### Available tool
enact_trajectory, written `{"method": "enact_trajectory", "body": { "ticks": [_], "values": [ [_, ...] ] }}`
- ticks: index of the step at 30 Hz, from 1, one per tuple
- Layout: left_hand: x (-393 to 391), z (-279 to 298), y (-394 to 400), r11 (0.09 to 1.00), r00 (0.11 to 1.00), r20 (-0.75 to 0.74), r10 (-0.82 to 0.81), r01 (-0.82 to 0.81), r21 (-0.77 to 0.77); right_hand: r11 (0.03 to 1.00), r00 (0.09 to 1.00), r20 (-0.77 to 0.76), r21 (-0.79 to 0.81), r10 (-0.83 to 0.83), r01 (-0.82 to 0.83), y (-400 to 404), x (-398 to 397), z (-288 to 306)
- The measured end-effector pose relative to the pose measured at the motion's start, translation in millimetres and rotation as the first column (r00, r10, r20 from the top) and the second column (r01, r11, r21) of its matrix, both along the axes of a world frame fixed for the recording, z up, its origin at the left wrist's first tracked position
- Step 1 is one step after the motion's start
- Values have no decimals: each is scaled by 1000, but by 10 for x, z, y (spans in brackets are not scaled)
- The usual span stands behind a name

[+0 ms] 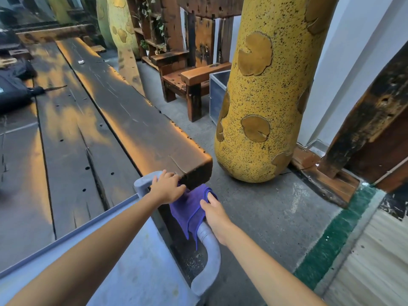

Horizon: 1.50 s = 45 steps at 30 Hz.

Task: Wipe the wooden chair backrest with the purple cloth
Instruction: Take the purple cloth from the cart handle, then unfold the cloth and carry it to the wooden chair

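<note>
Gripping the purple cloth (189, 209) with both hands: left hand (168, 188) curled over its upper left edge, fingers bent down onto the fabric; right hand (213, 212) pinching the folded right side, thumb pressed on the rolled fold. Draped over a grey curved handle (209, 250), with loose corners hanging down below the hands. Lying just beside the end corner of a thick dark wooden plank (141, 120), left fingertips touching that corner. Belonging to a grey cart (136, 268) whose flat top fills the lower foreground under the left forearm. Stretching away up and to the left, more wide dark planks (66, 140) with small holes and cracks, glossy with orange reflections. On the far left, a black bag (11, 93) resting on the wood. To the right of the plank end, a tall yellow speckled pillar (265, 96) standing on the grey concrete floor (260, 217). Behind it, a wooden chair (185, 78) with heavy square arms, and a metal box (217, 96) just beside the pillar. At lower right, a green strip (335, 235) across the floor.
</note>
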State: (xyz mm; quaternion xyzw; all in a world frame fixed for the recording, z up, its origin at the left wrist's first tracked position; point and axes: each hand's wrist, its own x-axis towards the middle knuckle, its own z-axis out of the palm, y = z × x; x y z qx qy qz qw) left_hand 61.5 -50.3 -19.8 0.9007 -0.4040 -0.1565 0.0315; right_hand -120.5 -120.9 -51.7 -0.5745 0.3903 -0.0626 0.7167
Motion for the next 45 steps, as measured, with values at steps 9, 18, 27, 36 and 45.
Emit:
{"method": "enact_trajectory", "body": {
  "ticks": [9, 18, 27, 36, 45],
  "values": [
    [194, 180, -569, 963, 797, -604, 21, -178, -201, 982, 949, 272, 144, -160, 124, -614, 130, 645],
    [109, 263, -1679, 823, 576, -816, 46, -484, -296, 971, 926, 293, 104, -238, 217, -1831, -176, 938],
    [-857, 642, -3044, 763, 773, -596, -218, -246, -598, 982, 964, 205, 119, -168, 146, -3294, -471, 953],
    [-932, 797, -4137, 829, 921, -319, -223, 7, -559, 998, 996, 70, -25, -49, 51, -4328, -487, 987],
    [49, 528, -4572, 755, 858, -500, 121, -406, -515, 938, 985, -73, -301, 156, -171, -4967, 417, 791]
  ]
}}
